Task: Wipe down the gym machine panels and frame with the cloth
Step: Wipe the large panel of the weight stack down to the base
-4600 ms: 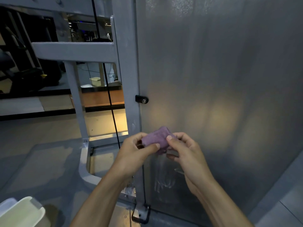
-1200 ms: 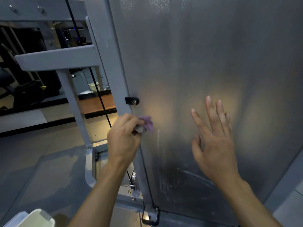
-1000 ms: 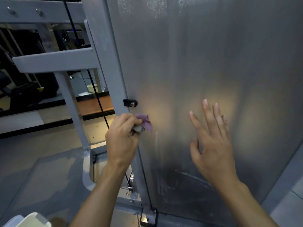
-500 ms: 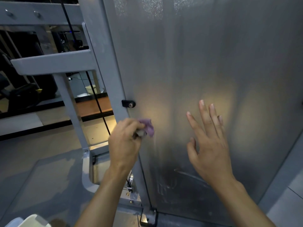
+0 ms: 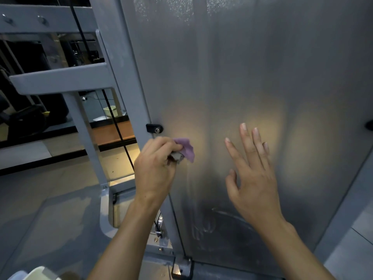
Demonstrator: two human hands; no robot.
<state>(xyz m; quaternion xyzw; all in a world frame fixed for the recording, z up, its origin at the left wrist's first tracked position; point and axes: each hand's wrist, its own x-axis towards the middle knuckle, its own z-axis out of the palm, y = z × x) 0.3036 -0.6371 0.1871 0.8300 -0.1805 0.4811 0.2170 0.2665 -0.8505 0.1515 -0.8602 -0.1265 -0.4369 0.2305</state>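
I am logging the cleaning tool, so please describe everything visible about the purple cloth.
The small purple fabric cloth looks soft and is bunched up, with a greyish part near the fingers. The left hand grips it and holds it against the grey metal panel, just below the black latch. Most of it is hidden inside the hand.

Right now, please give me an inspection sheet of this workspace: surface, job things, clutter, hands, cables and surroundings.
Surface: translucent panel is upright, with smear marks low down and fine droplets near the top.
Job's things: purple cloth is bunched and sits at the panel's left edge, below the black clip; grey frame is beside it.
Clutter: pale bin at the bottom left corner.
Hands: left hand grips the cloth; right hand is open and empty in front of the panel; contact cannot be told.
Cables: one black cable runs down behind the frame.
Surroundings: dim gym floor and dark equipment at the left.
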